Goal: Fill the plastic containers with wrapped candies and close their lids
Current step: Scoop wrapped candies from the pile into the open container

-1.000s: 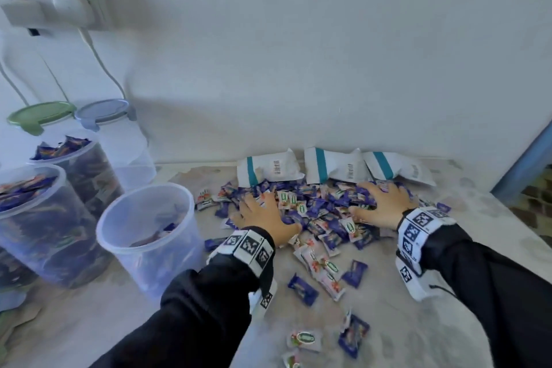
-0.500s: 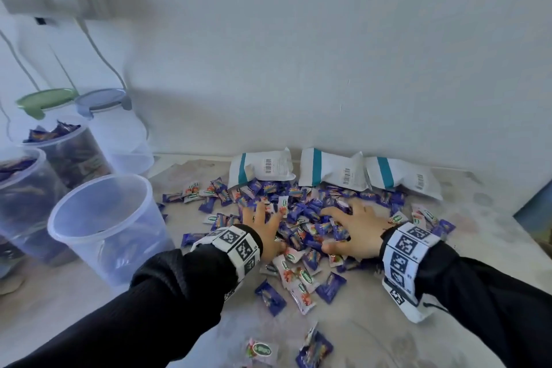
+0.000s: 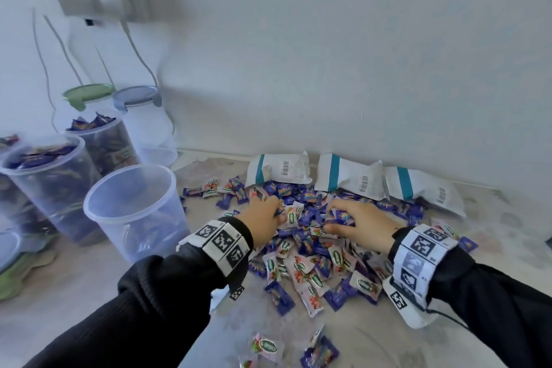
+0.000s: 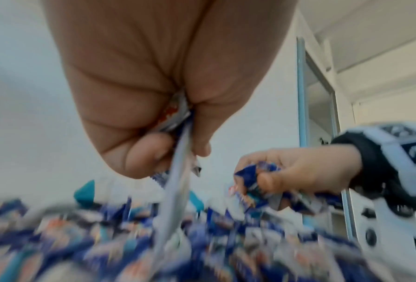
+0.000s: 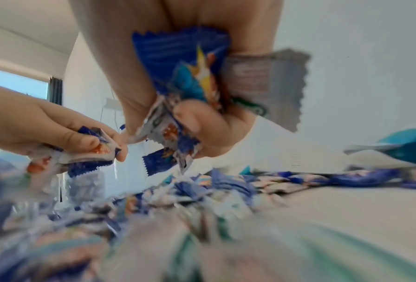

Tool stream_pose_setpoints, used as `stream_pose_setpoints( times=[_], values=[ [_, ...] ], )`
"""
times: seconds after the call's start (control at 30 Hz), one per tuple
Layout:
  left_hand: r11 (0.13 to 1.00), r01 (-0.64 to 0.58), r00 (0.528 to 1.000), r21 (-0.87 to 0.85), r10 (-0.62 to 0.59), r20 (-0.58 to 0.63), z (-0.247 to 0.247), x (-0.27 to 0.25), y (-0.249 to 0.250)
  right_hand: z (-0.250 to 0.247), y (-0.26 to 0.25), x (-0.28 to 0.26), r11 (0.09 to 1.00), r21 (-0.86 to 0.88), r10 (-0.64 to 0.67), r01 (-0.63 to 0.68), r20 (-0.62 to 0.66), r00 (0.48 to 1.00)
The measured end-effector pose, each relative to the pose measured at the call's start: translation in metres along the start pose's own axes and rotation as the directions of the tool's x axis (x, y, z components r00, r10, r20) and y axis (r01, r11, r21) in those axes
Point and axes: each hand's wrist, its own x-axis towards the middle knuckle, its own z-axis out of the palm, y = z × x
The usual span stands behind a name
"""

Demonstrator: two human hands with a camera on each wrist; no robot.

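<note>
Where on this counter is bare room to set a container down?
Bare counter lies in front of the empty tub, left of the left sleeve. The candy pile between both hands crowds the middle.
</note>
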Motion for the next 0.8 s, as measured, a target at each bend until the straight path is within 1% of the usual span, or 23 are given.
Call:
stream_pose_setpoints(
  times=[0.07, 0.13, 0.17, 0.2, 0.27, 0.3, 0.33, 0.4, 0.5, 0.53, 0.63, 0.7, 0.73, 0.8],
  values=[
    [0.986, -0.056, 0.994, -0.156, 0.041, -0.097, -0.015, -0.014, -0.005, -0.003, -0.011, 0.004, 0.997, 0.068, -0.037, 0.040, -0.041, 0.998],
    [0.949, -0.161, 0.970, -0.270, 0.101, -0.222, -0.034, -0.034, -0.011, -0.006, -0.023, 0.008, 0.990, 0.112, -0.074, 0.083, -0.076, 0.994],
    [0.938, -0.213, 0.945, -0.274, 0.127, -0.300, -0.044, -0.044, -0.013, -0.007, -0.030, 0.011, 0.986, 0.129, -0.094, 0.105, -0.089, 0.992],
    [0.931, -0.262, 0.910, -0.254, 0.151, -0.386, -0.054, -0.056, -0.017, -0.008, -0.038, 0.014, 0.981, 0.150, -0.112, 0.126, -0.100, 0.989],
    [0.920, -0.341, 0.818, -0.193, 0.189, -0.544, -0.075, -0.081, -0.025, -0.007, -0.051, 0.021, 0.967, 0.196, -0.139, 0.162, -0.126, 0.982],
    [0.915, -0.368, 0.778, -0.164, 0.206, -0.594, -0.085, -0.092, -0.030, -0.006, -0.057, 0.024, 0.963, 0.209, -0.146, 0.173, -0.137, 0.980],
    [0.915, -0.381, 0.749, -0.133, 0.221, -0.624, -0.094, -0.101, -0.037, -0.006, -0.064, 0.027, 0.960, 0.213, -0.154, 0.181, -0.137, 0.978],
    [0.934, -0.351, 0.718, -0.064, 0.224, -0.659, -0.107, -0.113, -0.057, -0.003, -0.076, 0.033, 0.950, 0.231, -0.180, 0.209, -0.139, 0.974],
    [0.959, -0.280, 0.702, 0.039, 0.232, -0.674, -0.113, -0.120, -0.084, -0.001, -0.096, 0.038, 0.930, 0.260, -0.227, 0.260, -0.148, 0.962],
    [0.962, -0.268, 0.709, 0.057, 0.237, -0.664, -0.112, -0.120, -0.093, -0.001, -0.101, 0.039, 0.923, 0.271, -0.240, 0.272, -0.146, 0.960],
    [0.974, -0.225, 0.761, 0.030, 0.195, -0.618, -0.107, -0.121, -0.110, -0.004, -0.119, 0.043, 0.917, 0.275, -0.261, 0.289, -0.134, 0.956],
    [0.975, -0.217, 0.788, 0.048, 0.204, -0.581, -0.106, -0.122, -0.119, -0.008, -0.133, 0.045, 0.898, 0.309, -0.287, 0.314, -0.133, 0.949],
    [0.973, -0.216, 0.796, 0.086, 0.227, -0.562, -0.105, -0.124, -0.123, -0.012, -0.140, 0.047, 0.885, 0.331, -0.299, 0.327, -0.134, 0.945],
    [0.967, -0.213, 0.794, 0.143, 0.256, -0.552, -0.102, -0.128, -0.128, -0.019, -0.154, 0.049, 0.864, 0.356, -0.325, 0.355, -0.144, 0.935]
  ],
)
